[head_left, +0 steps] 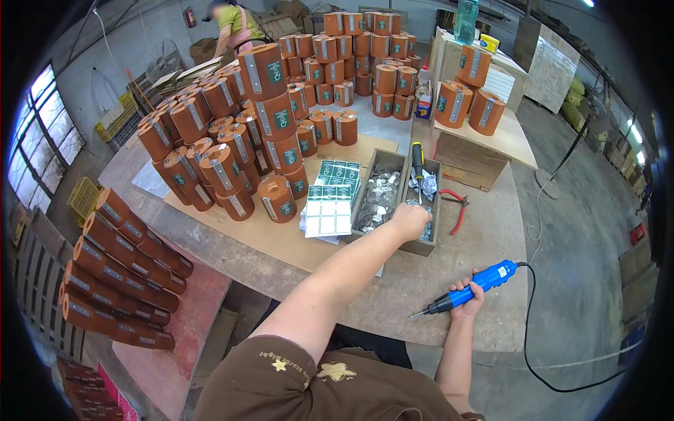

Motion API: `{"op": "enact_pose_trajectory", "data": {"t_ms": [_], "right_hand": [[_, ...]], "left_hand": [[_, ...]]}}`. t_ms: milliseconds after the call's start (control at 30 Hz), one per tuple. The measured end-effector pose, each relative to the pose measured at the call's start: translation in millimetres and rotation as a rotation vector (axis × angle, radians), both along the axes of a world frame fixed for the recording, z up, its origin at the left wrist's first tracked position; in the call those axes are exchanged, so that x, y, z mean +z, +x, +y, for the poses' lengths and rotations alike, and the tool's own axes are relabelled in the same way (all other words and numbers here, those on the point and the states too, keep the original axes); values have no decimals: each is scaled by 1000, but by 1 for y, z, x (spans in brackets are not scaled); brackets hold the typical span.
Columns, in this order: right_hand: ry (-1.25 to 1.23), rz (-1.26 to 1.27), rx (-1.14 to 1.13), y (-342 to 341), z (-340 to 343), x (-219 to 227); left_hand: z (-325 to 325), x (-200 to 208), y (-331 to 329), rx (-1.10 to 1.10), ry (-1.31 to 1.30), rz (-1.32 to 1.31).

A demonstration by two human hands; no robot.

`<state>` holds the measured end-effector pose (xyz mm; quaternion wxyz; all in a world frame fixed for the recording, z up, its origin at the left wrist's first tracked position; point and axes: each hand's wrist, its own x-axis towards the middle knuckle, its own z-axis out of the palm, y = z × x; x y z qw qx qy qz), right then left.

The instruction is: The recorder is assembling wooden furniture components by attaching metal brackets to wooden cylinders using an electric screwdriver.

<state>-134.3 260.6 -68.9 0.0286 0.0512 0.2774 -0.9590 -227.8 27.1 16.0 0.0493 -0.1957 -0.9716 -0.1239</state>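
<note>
My left hand reaches into the right compartment of a divided wooden box, its fingers curled down among small metal pieces. Whatever the fingertips hold is hidden. Gripped in my right hand is a blue electric screwdriver, its bit pointing left above the table. Flat metal pieces fill the left compartment. A screwdriver with a yellow and black handle stands at the far end of the right compartment, beside crumpled silvery material. Red-handled pliers lie right of the box.
Green and white label sheets lie left of the box. Stacked orange-brown cylinders crowd the table's left and back; more cylinders lie at lower left. A wooden stand bears several. A black cable trails right. Another person works far back.
</note>
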Motion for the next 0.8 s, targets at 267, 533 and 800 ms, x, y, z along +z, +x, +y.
{"op": "enact_pose_trajectory", "data": {"t_ms": [267, 533, 800], "right_hand": [[-109, 67, 34, 11, 10, -4], [-173, 387, 71, 31, -23, 92], [8, 665, -1, 65, -86, 184]], "left_hand": [[-41, 35, 136, -114, 813, -147], [-56, -1, 234, -46, 1274, -729], [-57, 32, 242, -8, 1377, -562]]}}
